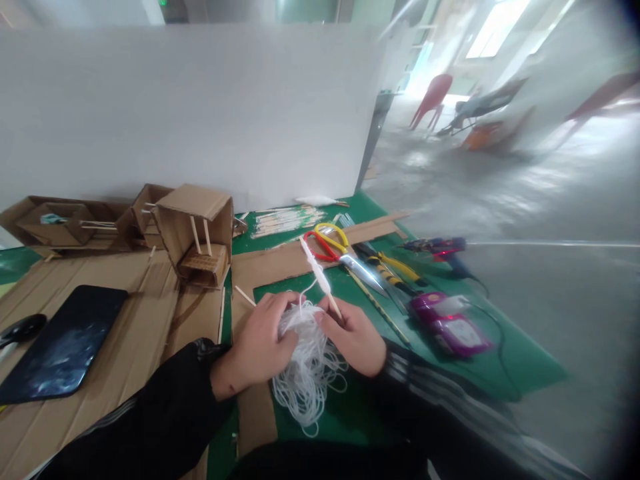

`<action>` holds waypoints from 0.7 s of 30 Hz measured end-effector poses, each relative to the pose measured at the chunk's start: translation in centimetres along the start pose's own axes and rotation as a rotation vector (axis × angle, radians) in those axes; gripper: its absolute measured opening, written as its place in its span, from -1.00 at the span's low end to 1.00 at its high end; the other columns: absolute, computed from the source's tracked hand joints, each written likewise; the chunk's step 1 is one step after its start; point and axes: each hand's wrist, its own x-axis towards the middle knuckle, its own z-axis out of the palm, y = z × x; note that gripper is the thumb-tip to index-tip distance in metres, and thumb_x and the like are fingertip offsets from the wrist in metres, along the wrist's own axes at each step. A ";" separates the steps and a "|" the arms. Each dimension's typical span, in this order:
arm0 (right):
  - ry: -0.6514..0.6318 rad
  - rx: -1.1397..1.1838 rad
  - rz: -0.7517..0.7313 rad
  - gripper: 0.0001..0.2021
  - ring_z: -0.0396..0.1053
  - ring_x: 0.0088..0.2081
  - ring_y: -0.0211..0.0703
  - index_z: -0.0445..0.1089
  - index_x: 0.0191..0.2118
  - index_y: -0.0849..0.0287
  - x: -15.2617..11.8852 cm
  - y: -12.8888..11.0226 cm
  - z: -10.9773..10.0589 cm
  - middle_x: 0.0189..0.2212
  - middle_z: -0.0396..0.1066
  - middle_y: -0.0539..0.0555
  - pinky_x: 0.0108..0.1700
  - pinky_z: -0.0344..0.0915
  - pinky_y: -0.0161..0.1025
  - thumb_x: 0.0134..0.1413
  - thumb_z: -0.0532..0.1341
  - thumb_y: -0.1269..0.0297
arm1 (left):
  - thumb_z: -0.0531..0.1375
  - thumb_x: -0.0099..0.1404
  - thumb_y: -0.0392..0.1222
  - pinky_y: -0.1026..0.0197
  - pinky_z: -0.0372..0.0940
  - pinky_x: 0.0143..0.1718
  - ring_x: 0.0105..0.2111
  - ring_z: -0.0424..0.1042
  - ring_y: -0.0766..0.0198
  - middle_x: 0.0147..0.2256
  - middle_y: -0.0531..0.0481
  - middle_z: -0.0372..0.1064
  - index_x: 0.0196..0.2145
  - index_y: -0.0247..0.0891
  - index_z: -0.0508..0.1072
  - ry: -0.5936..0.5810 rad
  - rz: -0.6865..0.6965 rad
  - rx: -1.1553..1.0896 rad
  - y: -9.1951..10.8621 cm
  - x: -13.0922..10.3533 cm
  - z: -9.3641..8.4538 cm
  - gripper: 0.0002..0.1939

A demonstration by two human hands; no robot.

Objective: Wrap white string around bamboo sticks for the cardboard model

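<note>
A loose tangle of white string [307, 373] hangs between my hands over the green table. My left hand [263, 340] is closed around the left side of the tangle. In my right hand [355, 333] is a thin wooden stick [334, 306], pinched near its lower end and tilted up to the left. White string is wound thickly around the stick's upper part. One strand runs from the winding down toward my left fingers. The right fingertips also touch the tangle's edge. Just beyond the stick lie scissors [367, 275] with one red and one yellow handle.
Cardboard boxes [193, 200] with sticks stand at left, behind a black tablet [67, 340] on cardboard. Right of the scissors lie pliers [400, 267], a glue gun [435, 248] and a purple device [450, 327] with a cord. Several pale sticks [287, 220] lie by the white panel [200, 107].
</note>
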 end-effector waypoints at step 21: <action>-0.087 0.059 0.091 -0.79 0.03 -0.57 -0.34 0.16 -0.46 0.16 0.1 -0.2 0.1 -0.62 0.10 -0.12 -0.52 0.01 -0.34 0.03 0.15 0.16 | 0.13 0.23 -0.27 0.35 0.18 -0.43 -0.44 0.27 0.36 -0.37 0.09 0.30 -0.21 -0.21 0.33 -0.085 -0.375 -0.720 -0.1 0.5 0.4 -0.86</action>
